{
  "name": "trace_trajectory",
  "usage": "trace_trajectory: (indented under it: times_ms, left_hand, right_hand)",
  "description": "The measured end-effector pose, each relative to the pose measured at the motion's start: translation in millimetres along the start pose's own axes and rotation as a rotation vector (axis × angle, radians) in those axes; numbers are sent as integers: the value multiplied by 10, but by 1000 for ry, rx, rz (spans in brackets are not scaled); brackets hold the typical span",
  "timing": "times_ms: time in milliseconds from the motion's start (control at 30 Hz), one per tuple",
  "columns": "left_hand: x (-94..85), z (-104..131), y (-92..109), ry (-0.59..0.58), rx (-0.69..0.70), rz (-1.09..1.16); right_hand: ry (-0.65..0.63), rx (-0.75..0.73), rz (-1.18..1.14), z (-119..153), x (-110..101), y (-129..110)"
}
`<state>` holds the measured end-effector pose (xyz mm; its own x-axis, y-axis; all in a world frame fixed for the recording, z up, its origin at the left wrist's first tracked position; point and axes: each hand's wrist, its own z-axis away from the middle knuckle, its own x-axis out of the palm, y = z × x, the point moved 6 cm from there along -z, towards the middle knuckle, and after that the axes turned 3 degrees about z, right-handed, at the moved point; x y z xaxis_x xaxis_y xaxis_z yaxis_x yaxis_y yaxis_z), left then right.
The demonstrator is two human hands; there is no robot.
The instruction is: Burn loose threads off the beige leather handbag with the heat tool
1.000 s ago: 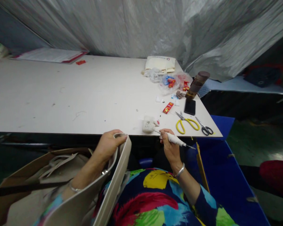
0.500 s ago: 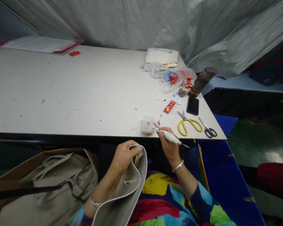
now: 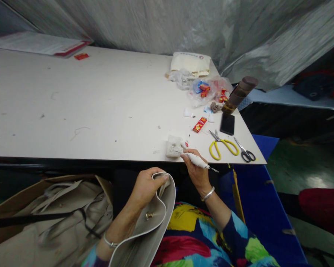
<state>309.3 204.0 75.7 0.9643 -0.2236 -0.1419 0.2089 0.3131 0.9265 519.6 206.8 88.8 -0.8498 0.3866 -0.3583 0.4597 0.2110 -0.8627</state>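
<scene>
Beige bag (image 3: pixel 156 226) sits just off the near edge of the table (image 3: pixel 114 104), before the person's body, with its mouth open. Its long axis slants from near left to far right, and the held end points far, towards the table. The left grip (image 3: pixel 144 187) pinches the rim at that end; a gold clasp (image 3: pixel 149 216) shows on the left panel. The right grip (image 3: pixel 196 170) is wrapped around the white handle of a thin metal tool (image 3: pixel 196 160). The tool's long axis runs from near right to far left, one tip pointing at a whitish block (image 3: pixel 171 146); whether they touch, I cannot tell. Yellow-handled scissors (image 3: pixel 224 144) and black-handled scissors (image 3: pixel 243 150) lie to the right, near a phone (image 3: pixel 227 124). More bags (image 3: pixel 72 211) fill a carton (image 3: pixel 105 185) at near left.
</scene>
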Motion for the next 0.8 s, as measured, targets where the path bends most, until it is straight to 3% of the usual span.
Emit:
trace_trajectory:
  times_ms: [233, 500, 667, 733, 800]
  left_hand:
    - [27, 3, -12, -48, -23, -14]
    - [43, 29, 18, -95, -25, -14]
    - [57, 58, 27, -138, -29, -17]
    - [67, 64, 29, -144, -26, -16]
    - [84, 63, 21, -157, -29, -19]
  right_hand:
    - [10, -59, 28, 1, 28, 0]
    - [-10, -9, -20, -20, 62, 53]
    - [39, 25, -92, -11, -53, -4]
    - [6, 88, -195, 33, -90, -28]
    - [-105, 165, -353, 102, -65, -52]
